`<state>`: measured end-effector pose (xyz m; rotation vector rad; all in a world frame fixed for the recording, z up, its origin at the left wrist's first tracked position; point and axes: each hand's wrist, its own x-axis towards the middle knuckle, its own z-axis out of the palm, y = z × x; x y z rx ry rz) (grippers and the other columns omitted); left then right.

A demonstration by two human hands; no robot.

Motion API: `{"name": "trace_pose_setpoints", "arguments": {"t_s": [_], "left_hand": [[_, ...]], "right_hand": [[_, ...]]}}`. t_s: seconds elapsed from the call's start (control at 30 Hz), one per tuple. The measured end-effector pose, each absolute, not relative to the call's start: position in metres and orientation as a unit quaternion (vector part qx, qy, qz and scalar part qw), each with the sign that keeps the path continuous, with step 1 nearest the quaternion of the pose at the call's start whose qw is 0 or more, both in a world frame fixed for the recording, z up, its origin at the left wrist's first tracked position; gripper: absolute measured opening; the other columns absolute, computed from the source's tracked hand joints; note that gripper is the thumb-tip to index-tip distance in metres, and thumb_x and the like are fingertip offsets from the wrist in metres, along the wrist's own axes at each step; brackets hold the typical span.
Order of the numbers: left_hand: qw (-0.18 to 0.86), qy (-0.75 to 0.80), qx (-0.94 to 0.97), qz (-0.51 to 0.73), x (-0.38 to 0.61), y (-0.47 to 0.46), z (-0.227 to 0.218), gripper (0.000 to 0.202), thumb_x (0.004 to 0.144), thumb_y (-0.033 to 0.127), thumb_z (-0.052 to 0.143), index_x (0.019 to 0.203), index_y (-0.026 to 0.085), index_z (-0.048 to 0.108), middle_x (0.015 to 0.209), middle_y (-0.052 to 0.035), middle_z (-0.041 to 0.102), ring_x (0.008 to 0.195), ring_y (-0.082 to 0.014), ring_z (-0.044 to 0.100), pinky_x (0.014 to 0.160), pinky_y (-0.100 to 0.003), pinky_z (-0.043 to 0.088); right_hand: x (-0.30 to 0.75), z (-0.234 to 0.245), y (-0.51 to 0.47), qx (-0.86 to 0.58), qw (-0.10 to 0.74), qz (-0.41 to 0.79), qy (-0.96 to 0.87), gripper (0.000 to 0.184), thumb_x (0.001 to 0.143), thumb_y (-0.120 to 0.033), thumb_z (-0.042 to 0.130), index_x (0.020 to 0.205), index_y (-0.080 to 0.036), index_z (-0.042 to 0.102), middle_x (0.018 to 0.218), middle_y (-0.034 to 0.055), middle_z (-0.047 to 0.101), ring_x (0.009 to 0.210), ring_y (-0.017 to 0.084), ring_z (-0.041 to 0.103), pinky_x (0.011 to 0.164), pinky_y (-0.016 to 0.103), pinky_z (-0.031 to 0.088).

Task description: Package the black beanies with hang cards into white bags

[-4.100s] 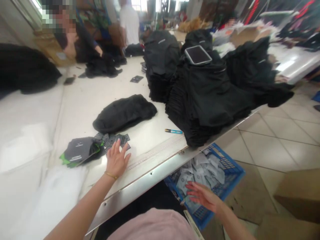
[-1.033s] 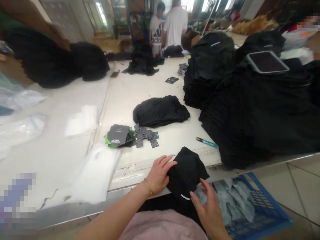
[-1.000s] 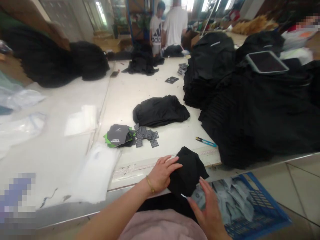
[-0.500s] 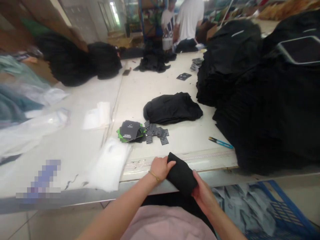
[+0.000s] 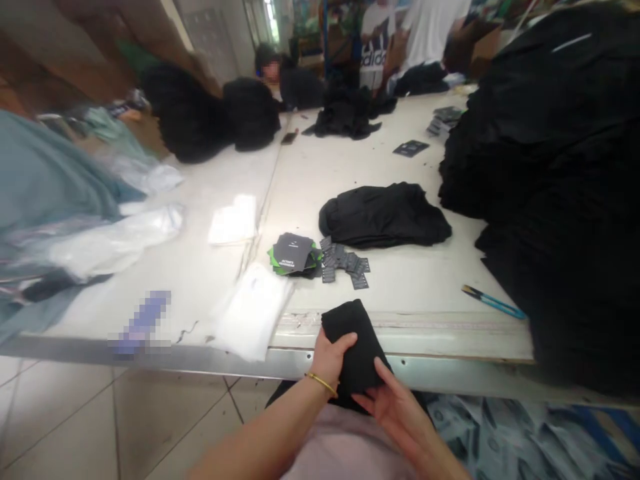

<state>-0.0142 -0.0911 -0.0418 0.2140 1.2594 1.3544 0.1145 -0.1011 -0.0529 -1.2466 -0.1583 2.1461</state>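
Observation:
A folded black garment (image 5: 353,347) stands on end at the table's front edge, held between my hands. My left hand (image 5: 333,357), with a gold bangle (image 5: 323,384) at the wrist, presses against its left side. My right hand (image 5: 395,417) cups its lower end from below, fingers spread. Farther up the white table (image 5: 400,333), a smaller black garment bundle (image 5: 383,215) lies beyond my hands. Next to it are scattered small dark tags (image 5: 345,263) and a stack of dark cards with green edges (image 5: 293,253).
A tall pile of black garments (image 5: 545,187) fills the right side, with a blue-handled cutter (image 5: 493,301) at its foot. A white plastic bag (image 5: 253,310) lies to the left. A blue crate of packets (image 5: 525,433) sits below the table. Co-workers (image 5: 415,40) stand at the far end.
The black garment has been folded narrower and now stands on end between my hands. My view has swung left, showing more floor and the plastic sheets at the left.

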Motion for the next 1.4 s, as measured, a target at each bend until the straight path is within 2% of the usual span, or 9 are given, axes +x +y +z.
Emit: {"name": "trace_pose_setpoints", "arguments": {"t_s": [0.17,0.3,0.4,0.53,0.7,0.9,1.03,1.2,1.4], "left_hand": [[0.698,0.457,0.077,0.547,-0.038,-0.090,-0.029,0.045,0.053,0.020,0.072,0.095,0.013,0.059,0.085,-0.0076,0.067,0.074,-0.0213,0.063,0.073,-0.038,0.050],[0.701,0.459,0.240,0.490,-0.055,-0.086,-0.018,0.051,0.055,0.025,0.074,0.103,0.016,0.058,0.092,-0.0074,0.067,0.083,-0.0228,0.062,0.080,-0.038,0.048],[0.551,0.590,0.409,0.425,-0.095,-0.053,-0.004,0.072,0.060,0.039,0.073,0.122,0.017,0.046,0.106,-0.0119,0.062,0.097,-0.0261,0.058,0.085,-0.041,0.046],[0.181,0.767,0.498,0.363,-0.173,0.017,0.004,0.086,0.066,0.051,0.065,0.133,0.010,0.029,0.134,-0.0196,0.039,0.123,-0.0300,0.037,0.100,-0.042,0.032],[0.197,0.819,0.502,0.197,-0.226,0.063,-0.019,0.068,0.067,0.053,0.063,0.117,0.009,0.049,0.117,-0.0181,0.056,0.108,-0.0312,0.052,0.091,-0.040,0.040],[0.020,0.802,0.518,0.298,-0.225,0.043,-0.016,0.059,0.074,0.039,0.060,0.125,0.017,0.041,0.123,-0.0106,0.052,0.115,-0.0261,0.046,0.097,-0.038,0.035],[0.156,0.770,0.470,0.402,-0.187,0.014,-0.012,0.039,0.078,0.035,0.054,0.114,0.020,0.047,0.101,-0.0036,0.063,0.092,-0.0195,0.059,0.084,-0.032,0.045],[0.363,0.687,0.436,0.454,-0.088,-0.042,-0.043,0.030,0.080,0.034,0.051,0.105,0.017,0.046,0.099,-0.0044,0.062,0.089,-0.0170,0.059,0.081,-0.030,0.046],[0.347,0.710,0.497,0.357,-0.056,-0.043,-0.060,0.031,0.085,0.038,0.044,0.107,0.018,0.046,0.096,-0.0055,0.062,0.085,-0.0177,0.058,0.078,-0.032,0.046]], "right_hand": [[0.120,-0.053,-0.074,-0.503,0.329,0.764,-0.234,0.055,0.065,-0.058,0.060,0.107,-0.023,0.059,0.118,0.0101,0.060,0.108,0.028,0.055,0.085,0.042,0.047],[0.097,-0.044,-0.071,-0.455,0.252,0.832,-0.194,0.058,0.064,-0.048,0.066,0.111,-0.016,0.058,0.105,0.0137,0.066,0.099,0.032,0.060,0.083,0.045,0.049],[0.085,-0.038,-0.066,-0.479,0.281,0.813,-0.175,0.060,0.063,-0.039,0.070,0.116,-0.015,0.054,0.096,0.0111,0.070,0.089,0.030,0.064,0.078,0.044,0.052],[0.091,-0.040,-0.050,-0.527,0.281,0.782,-0.177,0.055,0.059,-0.033,0.074,0.107,-0.013,0.058,0.083,0.0088,0.072,0.071,0.026,0.068,0.068,0.038,0.056],[0.101,-0.046,-0.042,-0.531,0.254,0.786,-0.187,0.044,0.060,-0.034,0.074,0.096,-0.013,0.062,0.080,0.0098,0.072,0.066,0.026,0.068,0.063,0.038,0.056],[0.105,-0.052,-0.042,-0.522,0.225,0.797,-0.203,0.040,0.068,-0.040,0.067,0.099,-0.015,0.063,0.086,0.0097,0.072,0.075,0.026,0.068,0.071,0.038,0.055],[0.095,-0.061,-0.037,-0.543,0.262,0.758,-0.249,0.036,0.067,-0.039,0.068,0.095,-0.018,0.065,0.088,0.0067,0.072,0.081,0.025,0.067,0.077,0.037,0.053],[0.076,-0.067,-0.037,-0.533,0.327,0.737,-0.258,0.045,0.071,-0.052,0.058,0.101,-0.019,0.064,0.098,0.0069,0.070,0.098,0.026,0.061,0.084,0.038,0.050],[0.095,-0.069,-0.043,-0.528,0.355,0.710,-0.300,0.052,0.067,-0.044,0.066,0.110,-0.016,0.058,0.101,0.0068,0.069,0.099,0.026,0.060,0.085,0.038,0.048]]}}
